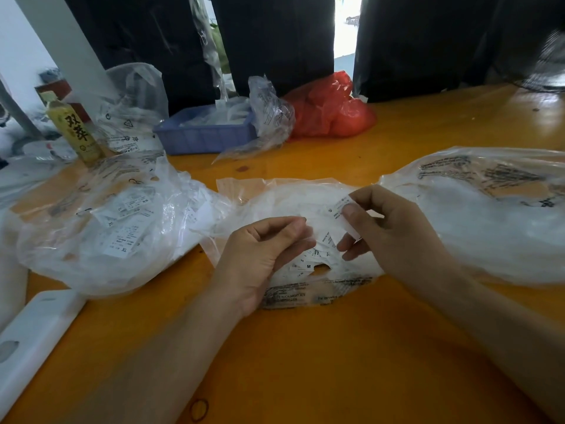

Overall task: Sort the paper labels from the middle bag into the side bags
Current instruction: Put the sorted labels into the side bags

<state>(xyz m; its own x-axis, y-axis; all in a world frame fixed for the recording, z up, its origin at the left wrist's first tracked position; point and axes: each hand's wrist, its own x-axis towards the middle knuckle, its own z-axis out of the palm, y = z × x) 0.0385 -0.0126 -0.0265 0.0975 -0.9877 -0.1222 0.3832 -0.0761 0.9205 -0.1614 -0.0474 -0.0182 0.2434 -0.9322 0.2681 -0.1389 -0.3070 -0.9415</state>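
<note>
An orange wooden table (pixel 321 347) fills the room's near side, with dark cloth hanging behind it and a strip of daylight between the panels. Three clear plastic bags lie in a row across it. The middle bag (pixel 293 197) sits just in front of the person, and a loose heap of paper labels (pixel 308 261) shows through its near part, one marked M. The left hand (pixel 263 255) rests on that bag with fingers curled inward over the plastic and the labels; whether it pinches one I cannot tell. The right hand (pixel 388 228) is raised just above the heap, thumb and forefinger pinching a single label (pixel 341 209), the other fingers loosely bent. The left bag (pixel 101 228) holds many labels, one reading XL. The right bag (pixel 489 215) is cloudy, its contents unclear. Farther back stand a blue tray (pixel 201 136), a red bag (pixel 330 108) and a yellow bottle (pixel 76 130). A rubber band (pixel 199 410) lies at the near edge.
</note>
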